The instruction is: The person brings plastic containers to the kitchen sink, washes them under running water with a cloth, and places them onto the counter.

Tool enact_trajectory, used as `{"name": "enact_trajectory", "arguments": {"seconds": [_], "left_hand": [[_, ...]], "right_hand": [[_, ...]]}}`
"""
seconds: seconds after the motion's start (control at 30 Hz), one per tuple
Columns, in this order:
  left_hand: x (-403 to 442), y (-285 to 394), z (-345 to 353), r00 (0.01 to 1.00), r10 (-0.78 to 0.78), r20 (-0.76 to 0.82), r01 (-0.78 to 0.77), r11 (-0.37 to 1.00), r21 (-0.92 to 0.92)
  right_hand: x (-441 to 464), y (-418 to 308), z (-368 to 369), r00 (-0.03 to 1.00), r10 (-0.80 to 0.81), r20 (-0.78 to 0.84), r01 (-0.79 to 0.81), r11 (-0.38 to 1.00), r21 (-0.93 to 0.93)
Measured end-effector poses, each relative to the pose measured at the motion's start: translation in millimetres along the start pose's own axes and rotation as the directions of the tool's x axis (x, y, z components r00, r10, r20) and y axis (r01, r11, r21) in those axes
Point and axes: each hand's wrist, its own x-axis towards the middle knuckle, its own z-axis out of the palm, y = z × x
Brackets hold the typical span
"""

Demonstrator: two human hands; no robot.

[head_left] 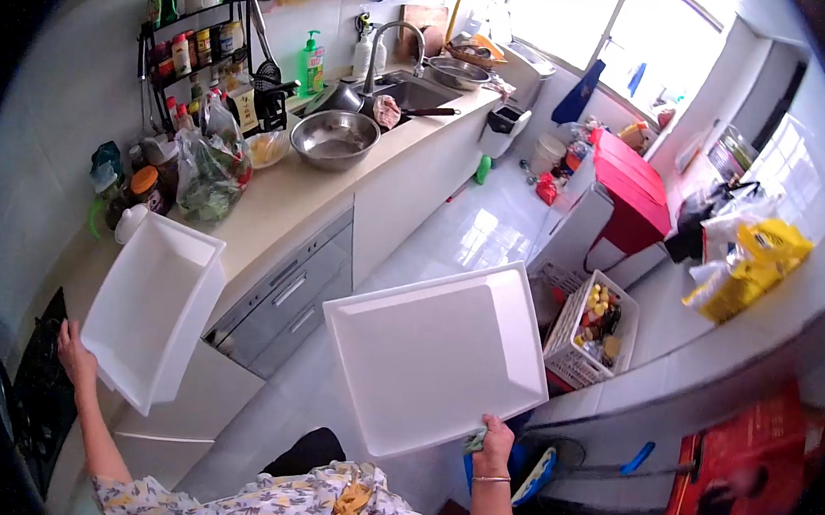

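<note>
My left hand [77, 360] is at the lower left corner of a deep white bin [156, 302], its fingers against the bin's edge. The bin tilts over the counter's front edge, its open side facing up. My right hand [493, 443] grips the near right corner of a shallow white tray [429, 359] and also holds a small green cloth [475, 440]. The tray is raised above the floor, its hollow side toward me. The two white containers are apart.
Along the counter [278, 191] stand a bag of greens [213, 172], a steel bowl [335, 140] and the sink [414, 92]. A crate of bottles [593, 337] is right of the tray. Red boxes [742, 472] are at the lower right.
</note>
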Motion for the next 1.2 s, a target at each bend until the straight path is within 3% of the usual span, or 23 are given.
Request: {"name": "enact_trajectory", "arguments": {"seconds": [0.07,0.1,0.13,0.17,0.2,0.27,0.3,0.37,0.43,0.47,0.53,0.57,0.63,0.67,0.77,0.87,0.93,0.97,1.03,1.07,1.13,1.17,1.2], "left_hand": [[2.7,63.0,-33.6,0.913,0.156,-0.377,-0.206,0.974,-0.094],[3.3,106.8,-52.5,0.916,0.152,-0.372,-0.2,0.975,-0.095],[3.2,160.4,-72.4,0.944,0.085,-0.318,-0.223,0.875,-0.43],[0.7,216.5,-91.0,0.969,0.037,-0.243,-0.205,0.667,-0.716],[-4.3,274.4,-111.4,0.984,0.057,-0.167,-0.173,0.516,-0.839],[1.5,362.6,-117.8,0.954,0.288,-0.077,-0.168,0.307,-0.937],[11.3,401.7,-116.9,0.888,0.452,-0.084,-0.23,0.28,-0.932],[27.4,481.8,-85.6,0.791,0.609,0.052,0.016,0.065,-0.998],[43.0,546.3,-71.9,0.585,0.795,0.16,0.055,0.158,-0.986],[56.0,583.0,-66.7,0.577,0.804,0.147,0.06,0.138,-0.989],[76.1,642.7,-61.3,0.354,0.919,0.175,0.093,0.151,-0.984],[85.0,669.3,-59.0,0.333,0.925,0.18,0.098,0.156,-0.983],[103.3,721.9,-55.9,0.293,0.921,0.259,0.439,0.111,-0.892],[111.2,747.0,-49.4,0.262,0.932,0.249,0.428,0.119,-0.896],[128.5,824.2,-32.1,0.277,0.906,0.321,0.453,0.172,-0.875],[130.1,881.4,-26.9,0.403,0.837,0.371,0.423,0.19,-0.886],[144.6,913.9,-29.2,0.592,0.75,0.294,0.369,0.072,-0.927],[156.1,919.9,-35.4,0.625,0.71,0.324,0.368,0.097,-0.925],[185.8,924.4,-57.7,0.772,0.567,0.286,0.399,-0.082,-0.913],[201.4,920.2,-62.9,0.802,0.472,0.366,0.448,-0.07,-0.891],[226.8,885.9,-50.5,0.841,0.228,0.491,0.519,-0.078,-0.851],[239.3,867.9,-48.5,0.858,0.119,0.5,0.511,-0.093,-0.854],[246.7,859.4,-53.6,0.909,-0.014,0.417,0.414,-0.082,-0.906]], "right_hand": [[36.0,-17.3,34.4,0.998,0.052,0.042,-0.053,0.999,0.015],[48.5,-25.6,55.0,0.997,0.056,0.052,-0.06,0.996,0.069],[64.9,-34.1,71.4,0.996,0.058,0.062,-0.062,0.996,0.067],[81.4,-42.3,87.7,0.996,0.06,0.071,-0.065,0.996,0.065],[98.1,-50.4,104.0,0.995,0.062,0.081,-0.067,0.996,0.063],[121.6,-91.5,148.8,0.97,0.193,0.15,-0.209,0.972,0.103],[126.4,-124.8,179.5,0.945,0.27,0.185,-0.299,0.942,0.153],[157.9,-141.3,214.3,0.955,0.242,0.17,-0.277,0.934,0.225],[175.5,-170.2,236.4,0.953,0.272,0.133,-0.294,0.934,0.201],[194.7,-179.8,246.0,0.959,0.257,0.117,-0.276,0.94,0.2],[218.6,-193.3,259.0,0.974,0.219,0.049,-0.225,0.943,0.244],[230.7,-203.7,266.2,0.974,0.229,-0.002,-0.221,0.945,0.242],[265.3,-214.2,270.7,0.974,0.224,-0.022,-0.213,0.95,0.226],[284.3,-220.8,274.2,0.979,0.201,-0.025,-0.191,0.959,0.211],[354.3,-244.1,294.7,0.977,0.205,-0.06,-0.189,0.961,0.201],[445.8,-240.2,306.7,0.978,0.2,0.059,-0.206,0.967,0.147],[503.0,-258.6,344.8,0.969,0.204,0.136,-0.226,0.958,0.176],[523.2,-265.9,362.2,0.938,0.254,0.234,-0.281,0.955,0.09],[567.4,-277.8,401.4,0.82,0.35,0.453,-0.349,0.933,-0.089],[587.5,-285.7,425.0,0.788,0.384,0.481,-0.376,0.919,-0.116],[615.7,-304.4,474.4,0.6,0.288,0.746,-0.222,0.956,-0.191],[628.0,-312.0,499.3,0.574,0.308,0.759,-0.239,0.949,-0.204],[641.3,-317.6,524.1,0.562,0.196,0.804,-0.159,0.979,-0.128]]}}
